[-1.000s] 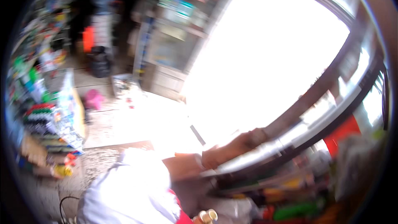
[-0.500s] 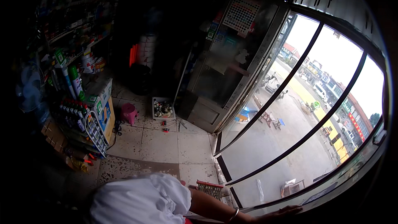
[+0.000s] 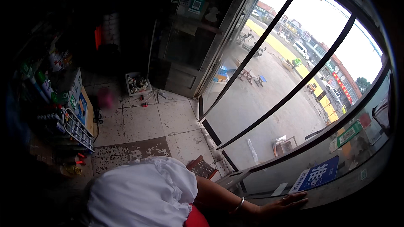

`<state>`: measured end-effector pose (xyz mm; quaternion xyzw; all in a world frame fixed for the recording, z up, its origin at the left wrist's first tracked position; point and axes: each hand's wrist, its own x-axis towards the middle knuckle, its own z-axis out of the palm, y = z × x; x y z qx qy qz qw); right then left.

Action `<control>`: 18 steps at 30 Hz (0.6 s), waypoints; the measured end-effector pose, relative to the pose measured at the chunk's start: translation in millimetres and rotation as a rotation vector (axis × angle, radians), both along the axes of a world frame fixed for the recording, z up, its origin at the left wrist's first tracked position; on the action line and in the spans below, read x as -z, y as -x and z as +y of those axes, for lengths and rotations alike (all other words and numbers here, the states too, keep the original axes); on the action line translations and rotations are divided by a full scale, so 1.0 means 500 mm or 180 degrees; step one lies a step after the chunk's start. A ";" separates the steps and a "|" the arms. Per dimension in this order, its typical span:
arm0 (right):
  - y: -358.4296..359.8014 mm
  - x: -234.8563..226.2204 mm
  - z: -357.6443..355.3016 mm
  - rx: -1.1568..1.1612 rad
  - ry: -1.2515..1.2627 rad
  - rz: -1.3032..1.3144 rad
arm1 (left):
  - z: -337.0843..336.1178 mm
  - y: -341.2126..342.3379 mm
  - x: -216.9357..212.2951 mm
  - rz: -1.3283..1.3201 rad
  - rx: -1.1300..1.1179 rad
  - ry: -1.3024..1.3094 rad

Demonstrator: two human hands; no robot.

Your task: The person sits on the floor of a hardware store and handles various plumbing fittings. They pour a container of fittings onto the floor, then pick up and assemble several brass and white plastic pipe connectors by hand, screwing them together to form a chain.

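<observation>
The left hand [image 3: 284, 204], the nearer, fingers extended and grasping nothing visible, seems to rest on the door [image 3: 347, 176] just below its blue sign [image 3: 316, 174], the door slanting up-right; the unseen right hand's state cannot be told.

Left grip [image 3: 281, 205] beside blue sign [image 3: 316, 175]

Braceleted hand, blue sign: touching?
Cannot tell. In the head view, the braceleted hand sits near the lower edge of the blue sign; neither contact nor gap shows plainly.
</observation>
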<state>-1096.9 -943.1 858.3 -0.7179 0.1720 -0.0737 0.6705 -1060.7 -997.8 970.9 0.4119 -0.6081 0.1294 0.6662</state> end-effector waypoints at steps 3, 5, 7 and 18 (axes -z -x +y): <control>0.047 0.019 -0.010 0.0283 -0.0058 0.0176 | -0.034 0.026 0.034 0.0441 0.0429 0.0271; 0.069 0.026 -0.011 0.0434 -0.0105 0.0270 | -0.031 0.029 0.031 0.0356 0.0629 -0.0076; 0.088 0.032 -0.002 0.0525 -0.0148 0.0376 | -0.039 0.034 0.031 0.0298 0.0566 -0.0055; 0.142 0.047 0.035 0.0803 -0.0282 0.0754 | -0.063 0.050 0.030 0.0583 0.0360 0.0415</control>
